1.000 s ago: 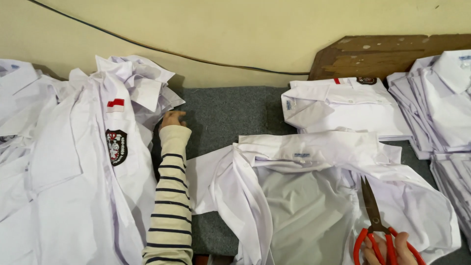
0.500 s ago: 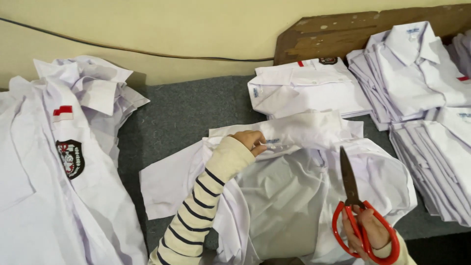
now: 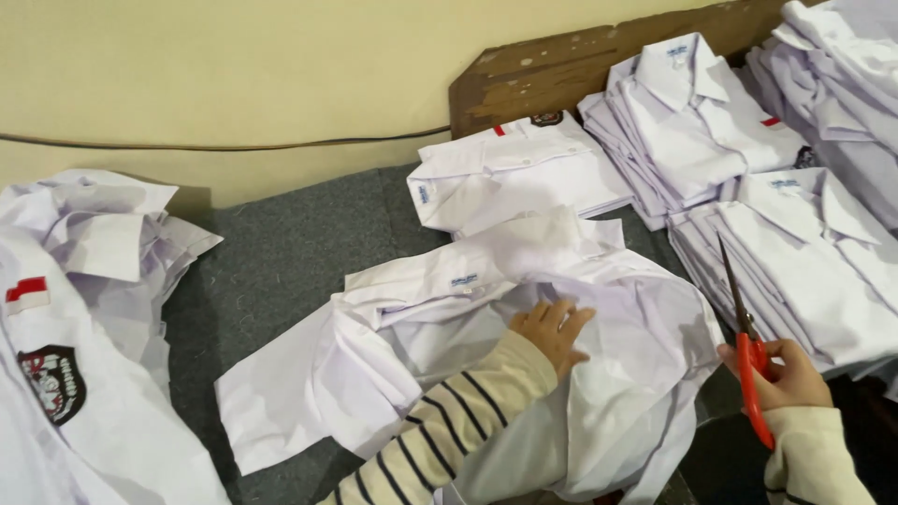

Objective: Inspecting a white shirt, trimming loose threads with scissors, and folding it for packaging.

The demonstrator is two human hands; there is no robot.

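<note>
My left fingers [image 3: 566, 318] lay spread wide and flat on the open white shirt [image 3: 486, 374], pressing the cloth just below its collar; they gripped nothing. My left hand [image 3: 552, 335] reached in from a striped sleeve [image 3: 449, 430] at 7 o'clock. My right hand [image 3: 784, 374], at 3 o'clock of the shirt, was closed around the red handles of the scissors [image 3: 745, 351], whose narrow blades pointed up toward 12 o'clock, clear of the cloth. To work this well, I judged the flat palm should hold the fabric taut and smooth, with the blades kept away until a loose thread showed. Folded white shirts [image 3: 804, 252] were stacked at 2 o'clock, on the grey cloth-covered table [image 3: 281, 252].
</note>
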